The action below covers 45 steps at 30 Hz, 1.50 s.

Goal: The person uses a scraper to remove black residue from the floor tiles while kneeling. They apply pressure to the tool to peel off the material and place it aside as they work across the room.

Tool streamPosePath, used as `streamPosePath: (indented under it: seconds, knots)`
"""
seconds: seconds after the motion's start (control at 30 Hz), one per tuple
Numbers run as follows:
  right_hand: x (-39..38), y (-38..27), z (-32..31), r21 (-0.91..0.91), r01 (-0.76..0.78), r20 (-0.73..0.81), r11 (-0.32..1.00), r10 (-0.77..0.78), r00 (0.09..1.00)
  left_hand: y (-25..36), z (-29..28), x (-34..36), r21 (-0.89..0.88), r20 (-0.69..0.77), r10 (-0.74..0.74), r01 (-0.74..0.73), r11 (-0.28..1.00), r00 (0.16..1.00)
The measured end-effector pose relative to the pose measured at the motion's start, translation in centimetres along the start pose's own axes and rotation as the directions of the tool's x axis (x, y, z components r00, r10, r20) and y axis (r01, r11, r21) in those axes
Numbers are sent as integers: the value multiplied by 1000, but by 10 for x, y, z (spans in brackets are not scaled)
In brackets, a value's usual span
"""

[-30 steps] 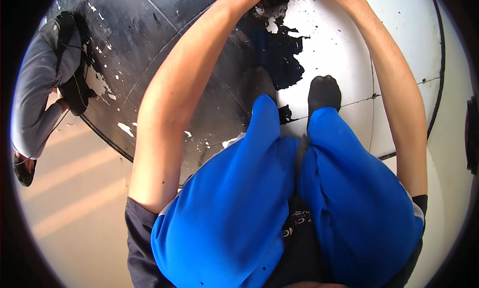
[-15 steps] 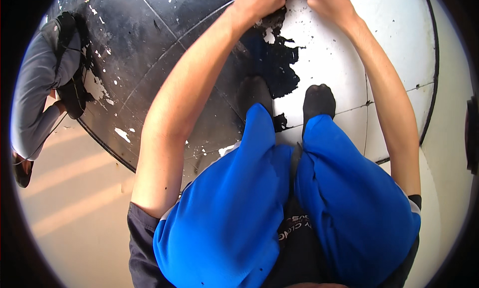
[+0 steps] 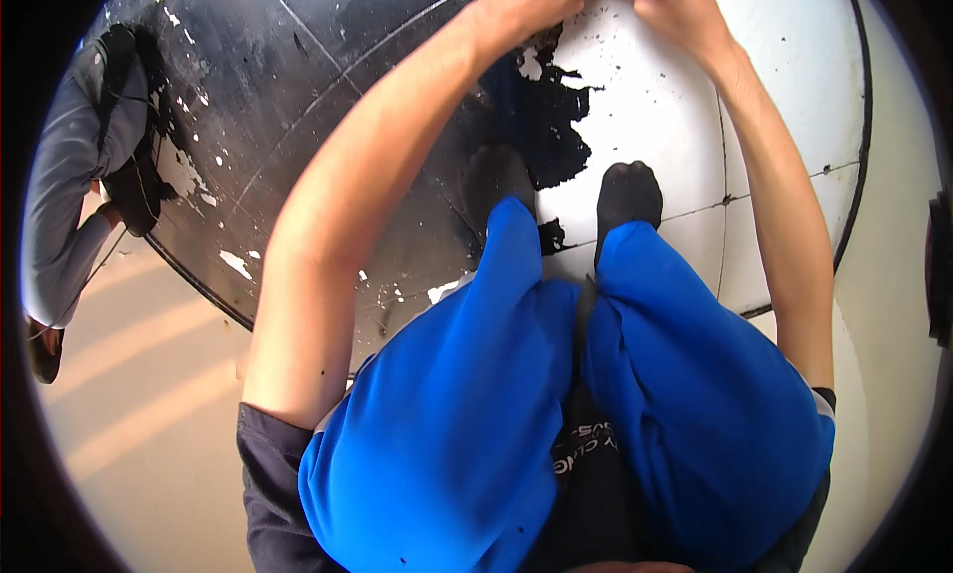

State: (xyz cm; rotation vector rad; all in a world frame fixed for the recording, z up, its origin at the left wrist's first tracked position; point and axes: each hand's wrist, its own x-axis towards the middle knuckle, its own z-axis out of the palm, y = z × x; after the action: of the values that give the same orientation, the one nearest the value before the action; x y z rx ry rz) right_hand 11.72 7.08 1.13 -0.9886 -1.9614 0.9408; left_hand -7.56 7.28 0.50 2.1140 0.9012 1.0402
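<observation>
At the top edge of the head view, both my arms reach forward over a surface that is black on the left and white on the right. My left hand (image 3: 536, 1) is curled closed over the ragged border of the black layer (image 3: 556, 107). My right hand (image 3: 683, 15) is closed too, above the white panel (image 3: 660, 107). A thin strip of something dark shows between and beside the hands, cut off by the picture's edge. What it is, and how the fingertips grip it, cannot be made out.
My feet in dark socks (image 3: 629, 198) rest on the surface, below my blue trousers (image 3: 447, 424). At the left sits another person in grey trousers (image 3: 60, 176), with a cable nearby. A black curved rim (image 3: 204, 287) bounds the surface; pale floor (image 3: 149, 375) lies beyond.
Both hands have shifted slightly to the right. More of the dark thing shows by my right hand at the top edge. The surface and feet appear slightly farther left.
</observation>
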Motion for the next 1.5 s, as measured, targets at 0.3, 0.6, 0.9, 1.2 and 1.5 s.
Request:
streamPosePath:
  seconds: [0.3,0.6,0.9,1.2,1.5]
  knots:
    - [9,-23,0,-214,123,-84,969,-144,986,-5,-6,-4,79,78,-19,13,997,997]
    - [3,-15,-5,-370,187,69,910,-174,982,3,-8,-10,98,74,-82,74,992,994]
    - [15,-6,0,-255,-54,10,965,59,998,-15,-13,5,201,85,-23,6,979,996]
    - [7,-27,4,-306,137,-6,942,-146,989,0,-16,-13,171,136,-51,27,985,989]
    - [4,-11,8,-45,-28,-78,999,24,997,-1,-11,-4,118,53,-5,-1,993,999]
